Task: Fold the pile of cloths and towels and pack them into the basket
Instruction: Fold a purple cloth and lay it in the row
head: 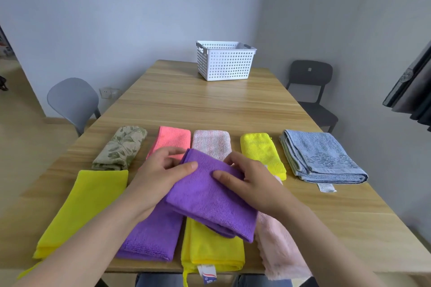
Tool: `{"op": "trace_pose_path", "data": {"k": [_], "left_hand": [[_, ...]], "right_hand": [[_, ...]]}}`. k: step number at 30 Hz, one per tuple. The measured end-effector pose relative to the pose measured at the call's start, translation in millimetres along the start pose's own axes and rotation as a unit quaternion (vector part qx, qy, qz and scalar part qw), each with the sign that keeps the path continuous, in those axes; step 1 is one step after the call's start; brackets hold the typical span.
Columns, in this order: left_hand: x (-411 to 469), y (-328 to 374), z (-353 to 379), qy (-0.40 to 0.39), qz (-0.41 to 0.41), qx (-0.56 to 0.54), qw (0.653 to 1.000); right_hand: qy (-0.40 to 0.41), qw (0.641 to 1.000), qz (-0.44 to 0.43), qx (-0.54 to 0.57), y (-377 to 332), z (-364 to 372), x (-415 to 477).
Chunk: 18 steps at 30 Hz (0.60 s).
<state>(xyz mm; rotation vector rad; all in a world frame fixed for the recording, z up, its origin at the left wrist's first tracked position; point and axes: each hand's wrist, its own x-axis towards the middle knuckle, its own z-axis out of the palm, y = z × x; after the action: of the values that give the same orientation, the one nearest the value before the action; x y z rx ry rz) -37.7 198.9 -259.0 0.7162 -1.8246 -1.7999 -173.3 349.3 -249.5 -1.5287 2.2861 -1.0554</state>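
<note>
Purple cloth (210,196) is the one in play right now: folded into a thick rectangle and held over the front row, roughly mid-counter near the person, well apart from the white basket (225,65) at the far end. Left hand (161,175) has its thumb flat on top and fingers wrapped round the far left corner; right hand (251,182) does the same on the right side, thumb on top, fingers curled over the far edge. So both are clamped on it, not spread. Can't tell if its near edge is touching the yellow cloth (212,249) underneath or just hanging over it. My guess for the two-handed grip: it keeps the layers from sliding apart while the cloth gets carried. Everything else is laid out in two tidy rows on the counter (210,105): leaf-print cloth (121,147), coral cloth (172,138), speckled pink cloth (212,143), small yellow cloth (261,151) and blue towel (321,156) at the back, and a yellow-green cloth (86,207), second purple cloth (151,237) and fluffy pink cloth (279,247) up front. Looks like folding is mostly done and packing hasn't begun, though I can't see the basket's floor.
</note>
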Motion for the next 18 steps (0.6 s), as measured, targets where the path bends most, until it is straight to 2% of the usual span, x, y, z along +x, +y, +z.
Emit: {"op": "trace_pose_path", "data": {"k": [3, 6, 12, 15, 18], "left_hand": [[1, 14, 19, -0.019, 0.03, -0.012, 0.999], [3, 24, 47, -0.048, 0.059, 0.023, 0.997], [7, 27, 129, -0.096, 0.133, 0.139, 0.977], [9, 22, 159, -0.07, 0.165, 0.209, 0.961], [7, 15, 172, -0.066, 0.178, 0.221, 0.957]], "right_hand": [[-0.058, 0.978, 0.091, 0.176, -7, -20, -19], [-0.085, 0.95, 0.141, 0.265, -2, -42, -42], [0.011, 0.905, 0.205, 0.373, 30, -70, -99], [0.081, 0.894, 0.232, 0.375, 54, -81, -122], [0.138, 0.88, 0.274, 0.363, 82, -91, -140]]}}
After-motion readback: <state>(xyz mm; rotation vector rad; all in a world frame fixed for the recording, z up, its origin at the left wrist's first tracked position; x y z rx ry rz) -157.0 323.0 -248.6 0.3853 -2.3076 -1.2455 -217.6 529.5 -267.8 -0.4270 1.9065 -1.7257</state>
